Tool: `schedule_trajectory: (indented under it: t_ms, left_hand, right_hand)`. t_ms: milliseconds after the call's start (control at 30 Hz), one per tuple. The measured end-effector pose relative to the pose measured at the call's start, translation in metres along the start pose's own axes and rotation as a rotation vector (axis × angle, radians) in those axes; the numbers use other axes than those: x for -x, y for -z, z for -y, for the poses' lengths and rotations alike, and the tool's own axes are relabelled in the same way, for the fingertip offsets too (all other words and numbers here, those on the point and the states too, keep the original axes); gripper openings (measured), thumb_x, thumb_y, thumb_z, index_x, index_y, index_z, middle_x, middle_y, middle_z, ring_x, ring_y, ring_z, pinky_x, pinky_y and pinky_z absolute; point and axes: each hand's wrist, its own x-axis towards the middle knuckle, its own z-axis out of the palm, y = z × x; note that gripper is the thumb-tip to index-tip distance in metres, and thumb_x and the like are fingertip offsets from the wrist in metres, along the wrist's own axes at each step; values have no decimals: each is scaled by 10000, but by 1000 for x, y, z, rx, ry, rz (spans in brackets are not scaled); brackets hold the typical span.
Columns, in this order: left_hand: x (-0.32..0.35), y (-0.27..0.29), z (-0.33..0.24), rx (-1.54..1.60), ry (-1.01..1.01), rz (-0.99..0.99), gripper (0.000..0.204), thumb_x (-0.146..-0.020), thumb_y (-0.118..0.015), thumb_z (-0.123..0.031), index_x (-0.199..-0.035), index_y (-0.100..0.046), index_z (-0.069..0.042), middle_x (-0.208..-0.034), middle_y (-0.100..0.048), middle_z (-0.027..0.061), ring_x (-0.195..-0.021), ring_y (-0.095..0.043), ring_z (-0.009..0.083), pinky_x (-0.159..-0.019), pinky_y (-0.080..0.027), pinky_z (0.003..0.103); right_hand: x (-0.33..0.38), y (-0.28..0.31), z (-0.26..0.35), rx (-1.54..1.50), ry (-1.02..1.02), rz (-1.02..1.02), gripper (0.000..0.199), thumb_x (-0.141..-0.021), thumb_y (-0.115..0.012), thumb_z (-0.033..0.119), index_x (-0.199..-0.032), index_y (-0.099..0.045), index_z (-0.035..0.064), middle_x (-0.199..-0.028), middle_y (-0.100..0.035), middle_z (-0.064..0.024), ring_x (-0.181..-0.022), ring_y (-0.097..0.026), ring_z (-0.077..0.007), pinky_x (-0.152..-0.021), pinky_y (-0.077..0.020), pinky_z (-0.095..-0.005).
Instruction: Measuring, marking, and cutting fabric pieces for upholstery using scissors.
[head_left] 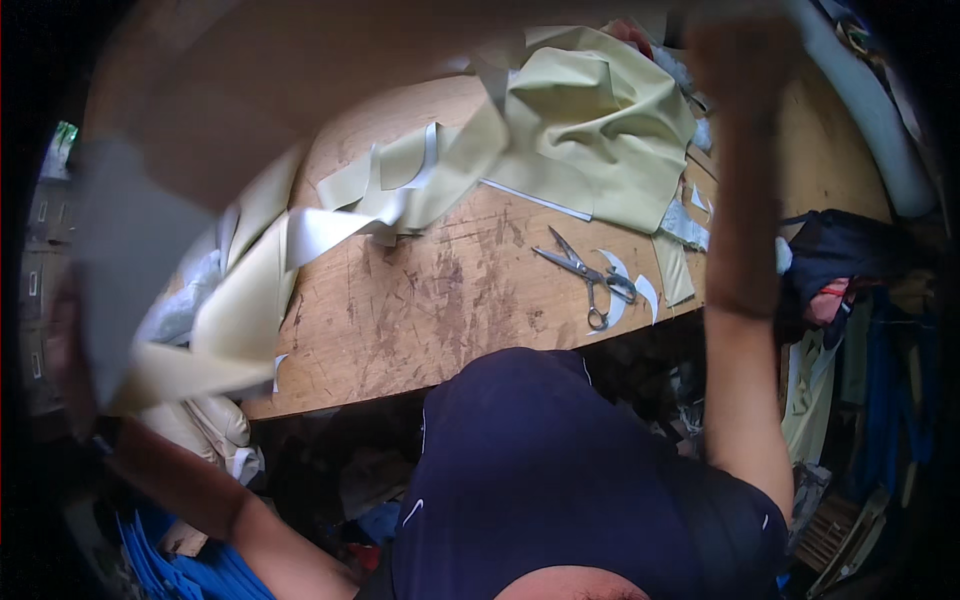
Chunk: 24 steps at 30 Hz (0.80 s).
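Observation:
A large brown-and-grey sheet [250, 90], smeared by motion, is raised over the left and far part of the table. My left hand [72, 350] is closed on its left edge, partly hidden behind it. Cream leather-like strips [240, 310] lie or hang just below the sheet. Far to the right, my right hand [745, 55] is lifted near the sheet's far end; its fingers are too blurred to read. Scissors [585, 270] with dark handles rest on the wooden table [440, 310], blades partly apart, beside white curved offcuts [648, 298].
A crumpled cream leather-like piece [600, 120] covers the table's far right. More cut cream pieces [400, 165] lie left of it. Dark cloth [850, 250] sits at the right edge, and a pale roll [870, 120] stands beyond. Blue material [190, 560] is at lower left.

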Motion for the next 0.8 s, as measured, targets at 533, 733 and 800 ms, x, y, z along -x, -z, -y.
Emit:
schedule_trajectory:
  t_ms: [533, 733, 800]
  left_hand:
    - [153, -447, -89, 78, 167, 376, 304, -793, -739, -183, -1068, -688, -64, -1028, -701, 147, -983, -654, 346, -860, -508, 442]
    - [147, -481, -210, 508, -11, 283, 187, -809, -735, -120, -980, -680, -69, -959, -673, 123, -944, -633, 334, -831, -492, 438]
    - [145, -497, -238, 637, -98, 444, 155, -808, -748, -129, -928, -684, -55, -929, -668, 116, -898, -637, 322, -793, -507, 414]
  right_hand:
    - [406, 16, 123, 429, -877, 959, 228, -853, -620, 54, -1065, -699, 83, -917, -634, -106, -931, -616, -290, -846, -477, -416]
    - [402, 15, 155, 291, -1380, 775, 364, -897, -597, 126, -1249, -583, 32, -939, -693, -156, -886, -674, -345, -811, -526, -435]
    - [412, 14, 163, 162, -1727, 573, 372, -942, -591, 174, -1274, -559, 8, -912, -714, -147, -837, -689, -276, -777, -530, -385]
